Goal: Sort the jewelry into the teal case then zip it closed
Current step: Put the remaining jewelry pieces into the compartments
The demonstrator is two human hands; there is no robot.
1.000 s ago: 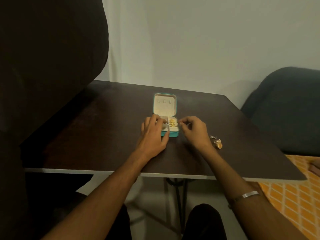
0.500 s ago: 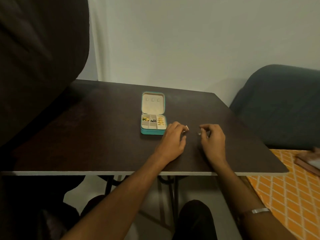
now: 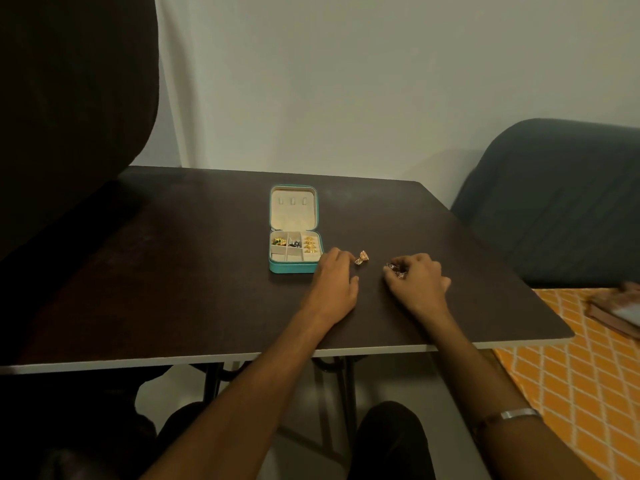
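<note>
Dark wooden table (image 3: 207, 289), seen from above and in front; its near edge crosses the frame and the person's forearms pass over it. A large dark form (image 3: 69, 116) fills the upper left and hides the table's far left corner; dim light leaves its nature unclear. A grey-blue upholstered seat (image 3: 554, 202) stands at right, cut off by the frame edge, above an orange lattice-patterned cloth (image 3: 571, 375) bearing a partly cropped brown item (image 3: 620, 310).

The teal case (image 3: 294, 268) lies open near the table's centre, lid flat behind the tray. The tray's compartments hold green pieces at left, dark pieces in the middle and gold pieces at right; individual items are too small to identify.

The left hand (image 3: 334, 282) rests knuckles-up just right of the case, fingers curled downward, fingertips at a small gold jewelry piece (image 3: 362, 257) on the table. Whether it pinches the piece or merely touches it cannot be told. The right hand (image 3: 419, 282), well apart from the case, has fingers curled round a small dark, glinting jewelry piece (image 3: 394, 268), mostly hidden by the fingers. The two hands lie apart, not touching. A silver bracelet (image 3: 519, 414) circles the right forearm.
</note>
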